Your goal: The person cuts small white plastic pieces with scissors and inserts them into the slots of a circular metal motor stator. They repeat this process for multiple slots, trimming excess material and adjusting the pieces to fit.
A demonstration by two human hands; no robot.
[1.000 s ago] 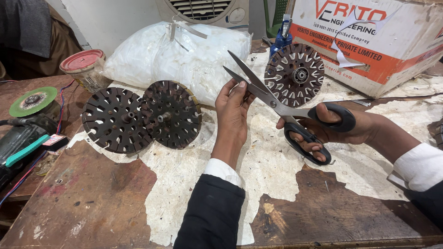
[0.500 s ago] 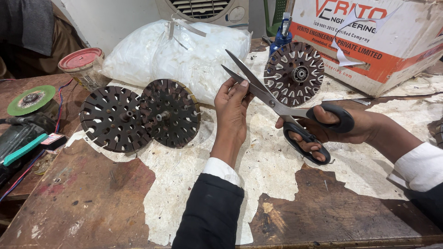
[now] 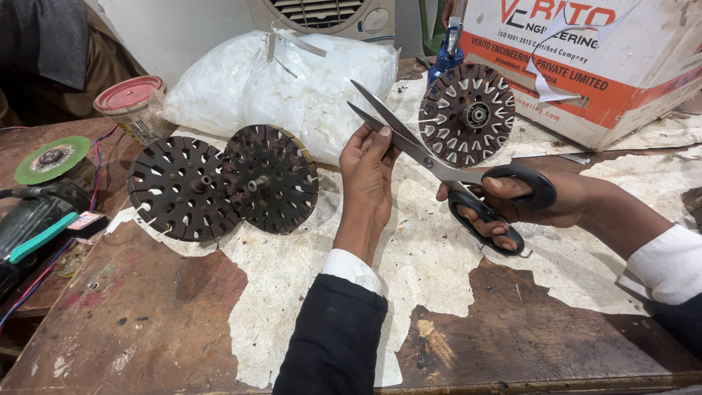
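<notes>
Little has changed over the last second: the scissors (image 3: 439, 164), blades parted, are kept in the right hand (image 3: 534, 205), grip closed through the black handles. The left hand (image 3: 369, 175) is still raised at centre frame, fingertips pinched at the blades; whether anything is held cannot be told.

Slotted metal discs (image 3: 223, 183), cardboard box (image 3: 585, 66), grinder (image 3: 44, 183)

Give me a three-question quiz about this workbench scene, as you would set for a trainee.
1. Which hand holds the scissors?
2. True or false: the scissor blades are open.
3. How many dark slotted discs lie left of the left hand: A one, B two, C four?

Key:
1. The right hand, fingers through the black handles.
2. True.
3. B: the two dark slotted discs overlap; a third, paler disc lies by the cardboard box.
</notes>
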